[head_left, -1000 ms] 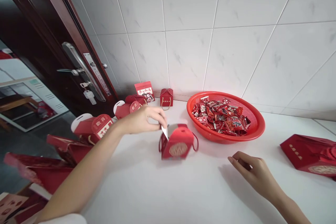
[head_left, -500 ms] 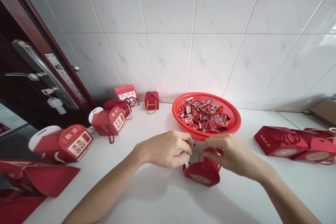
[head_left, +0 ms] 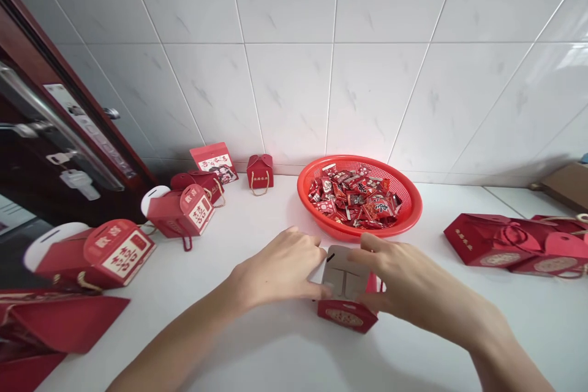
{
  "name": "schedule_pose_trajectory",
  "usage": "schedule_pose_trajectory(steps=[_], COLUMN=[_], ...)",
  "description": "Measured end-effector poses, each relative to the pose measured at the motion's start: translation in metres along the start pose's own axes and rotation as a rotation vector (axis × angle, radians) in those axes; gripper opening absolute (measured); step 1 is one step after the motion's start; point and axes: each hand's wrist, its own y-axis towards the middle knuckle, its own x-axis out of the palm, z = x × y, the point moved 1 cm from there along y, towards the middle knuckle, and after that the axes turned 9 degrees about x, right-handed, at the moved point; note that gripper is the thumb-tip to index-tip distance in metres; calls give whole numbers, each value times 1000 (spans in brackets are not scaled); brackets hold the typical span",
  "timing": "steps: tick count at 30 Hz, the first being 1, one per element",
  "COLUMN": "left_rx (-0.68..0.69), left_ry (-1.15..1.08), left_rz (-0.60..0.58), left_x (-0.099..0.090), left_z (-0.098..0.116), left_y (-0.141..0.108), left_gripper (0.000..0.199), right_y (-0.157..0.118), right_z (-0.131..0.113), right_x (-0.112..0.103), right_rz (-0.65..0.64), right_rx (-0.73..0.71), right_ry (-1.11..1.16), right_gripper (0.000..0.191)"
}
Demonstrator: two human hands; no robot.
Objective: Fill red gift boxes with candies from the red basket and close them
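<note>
A small red box (head_left: 348, 315) with a round pale emblem stands on the white surface, its grey inner flap (head_left: 342, 272) raised at the back. At the box's left side is my left hand (head_left: 282, 269), fingers curved, with the thumb near the flap's edge. My right hand (head_left: 399, 275) arches over the right side, its fingers apart from the thumb and the edge of the box between them. Just behind both hands, a red plastic basket (head_left: 309, 203) holds several red-wrapped sweets (head_left: 356, 196).
Red boxes (head_left: 181, 211) with cord handles line the left side, and a small one (head_left: 260, 173) stands by the tiled wall. More red boxes (head_left: 491, 242) sit at the right. A door with keys (head_left: 80, 182) is at the far left.
Both hands have shifted and spread around the box. The front flap that stood up is now lower, and the grey inner flap shows more. The view has moved slightly.
</note>
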Motion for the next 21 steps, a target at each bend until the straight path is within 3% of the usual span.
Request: schedule_pose_trajectory(steps=[4, 9, 14, 17, 21], left_rx=[52, 204, 130, 83, 40], left_ry=[39, -37, -176, -252, -289], left_rz=[52, 77, 12, -19, -23], left_x=[8, 16, 10, 6, 10], left_z=[4, 10, 13, 15, 19], left_y=[1, 5, 6, 6, 4], left_gripper=[32, 13, 36, 59, 90], right_y=[-12, -19, -19, -19, -19], right_z=[14, 22, 22, 22, 27], right_x=[-6, -7, -11, -13, -12], right_rz=[-45, -141, -206, -156, -86], right_rx=[60, 47, 49, 59, 51], right_ry=[-35, 7, 36, 6, -55], right_gripper=[16, 25, 39, 28, 29])
